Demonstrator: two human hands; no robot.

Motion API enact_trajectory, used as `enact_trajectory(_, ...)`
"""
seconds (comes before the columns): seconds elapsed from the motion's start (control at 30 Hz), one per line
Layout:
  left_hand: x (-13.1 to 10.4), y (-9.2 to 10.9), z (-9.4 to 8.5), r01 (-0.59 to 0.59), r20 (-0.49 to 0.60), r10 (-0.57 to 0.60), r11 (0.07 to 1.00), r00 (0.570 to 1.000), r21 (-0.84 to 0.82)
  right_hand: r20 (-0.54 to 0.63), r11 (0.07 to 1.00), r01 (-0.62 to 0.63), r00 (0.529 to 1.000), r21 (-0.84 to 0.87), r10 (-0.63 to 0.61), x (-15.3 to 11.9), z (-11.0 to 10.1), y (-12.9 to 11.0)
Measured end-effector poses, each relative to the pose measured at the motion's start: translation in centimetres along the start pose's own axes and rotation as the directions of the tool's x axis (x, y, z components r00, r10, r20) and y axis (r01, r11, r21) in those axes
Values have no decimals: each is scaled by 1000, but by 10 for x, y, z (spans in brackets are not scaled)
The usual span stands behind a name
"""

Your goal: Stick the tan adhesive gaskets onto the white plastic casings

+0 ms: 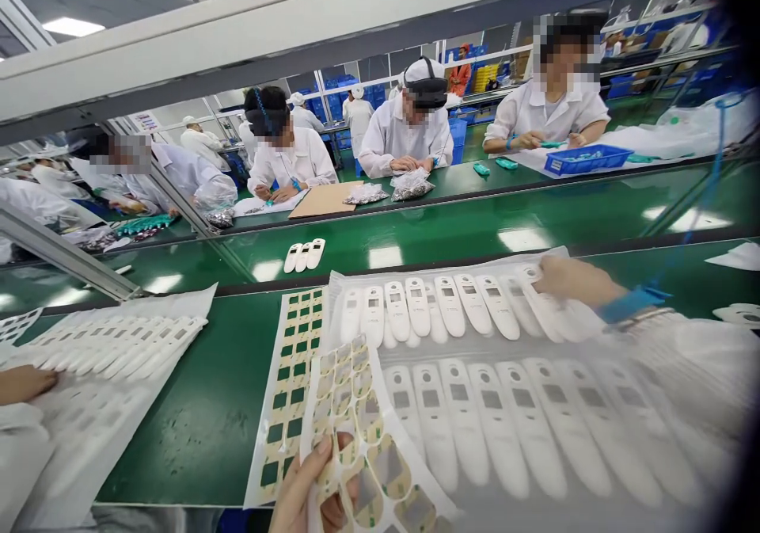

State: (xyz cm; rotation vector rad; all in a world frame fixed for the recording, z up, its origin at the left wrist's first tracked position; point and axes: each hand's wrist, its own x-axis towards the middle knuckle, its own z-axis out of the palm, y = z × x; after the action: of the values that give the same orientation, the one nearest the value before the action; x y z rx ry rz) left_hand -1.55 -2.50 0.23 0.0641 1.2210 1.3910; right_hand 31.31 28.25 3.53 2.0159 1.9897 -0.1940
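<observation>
Head view, workstation at a green conveyor line. Item 1: left hand [305, 489], bottom edge of frame, fingers [309, 460] clamped on a flexible translucent sheet of oval grey-windowed stickers [362, 446], held lifted and curling over the surface. Item 2: right hand [567, 278], blue wrist strap [630, 303] behind it, reaching across to the far row of white elongated plastic housings [451, 305]; it rests on one housing at that row's right end, but blur hides whether its fingers are apart or together. Item 3: near row of the same white housings [492, 422], lying side by side on a pale liner, windows up. Item 4: flat white backing sheet with green square stickers [290, 382], lying on the green surface [207, 414] just left of the housings. Item 5: another person's hand [24, 382] on a separate batch of housings, far left.

Handling note, as judgement: keep the sticker sheet pinched near its edge so no oval creases; steady each housing flat before a sticker goes over its window; work along the row in order
</observation>
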Motion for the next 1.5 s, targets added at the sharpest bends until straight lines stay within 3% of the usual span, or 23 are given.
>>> enact_trajectory(0.13, 2, -2, 3, 7, 31, -7, 1000, 999, 9, 24, 990, 138, 990, -25, -137, -46, -3, -4)
enact_trajectory(0.23, 4, -2, 9, 17, 74, -19, 1000, 997, 25, 62, 951, 309, 949, 14, -309, -93, 4, -28)
enact_trajectory(0.33, 5, -3, 13, 35, 97, -40, 998, 994, 52, 107, 922, 371, 918, 112, -382, -120, 15, -59)
enact_trajectory(0.43, 4, -3, 13, 47, 80, -53, 996, 995, 75, 230, 902, 335, 887, 273, -400, -119, 21, -74)
enact_trajectory(0.5, 4, -4, 10, 45, 61, -50, 996, 997, 80, 329, 879, 274, 850, 389, -411, -111, 23, -71)
enact_trajectory(0.6, 6, -5, 7, 45, 42, -49, 996, 998, 79, 390, 810, 174, 807, 560, -443, -98, 25, -51)
enact_trajectory(0.73, 8, -9, 7, 63, 36, -65, 996, 997, 61, 404, 709, 54, 791, 703, -460, -90, 38, -21)
enact_trajectory(0.83, 10, -13, 11, 68, 21, -69, 996, 997, 66, 301, 706, 130, 840, 696, -451, -95, 53, -10)
enact_trajectory(0.9, 11, -15, 15, 64, 35, -67, 996, 997, 69, 173, 751, 252, 883, 610, -437, -103, 61, -11)
enact_trajectory(0.97, 11, -16, 20, 53, 59, -57, 997, 997, 64, 125, 807, 307, 899, 504, -420, -110, 66, -15)
enact_trajectory(1.07, 11, -16, 25, 47, 61, -51, 997, 997, 60, 164, 851, 269, 912, 452, -375, -114, 68, -17)
enact_trajectory(1.2, 9, -13, 26, 43, 12, -44, 996, 999, 79, 113, 811, 254, 925, 528, -363, -103, 71, -2)
enact_trajectory(1.37, 9, -10, 25, 25, 31, -29, 994, 999, 108, 336, 774, 98, 861, 626, -381, -96, 77, 22)
enact_trajectory(1.43, 9, -8, 28, 41, 28, -44, 993, 999, 114, 238, 833, 115, 929, 542, -283, -102, 78, 23)
enact_trajectory(1.5, 8, -7, 32, 62, 5, -63, 992, 998, 107, 43, 884, 164, 978, 438, -203, -113, 77, 16)
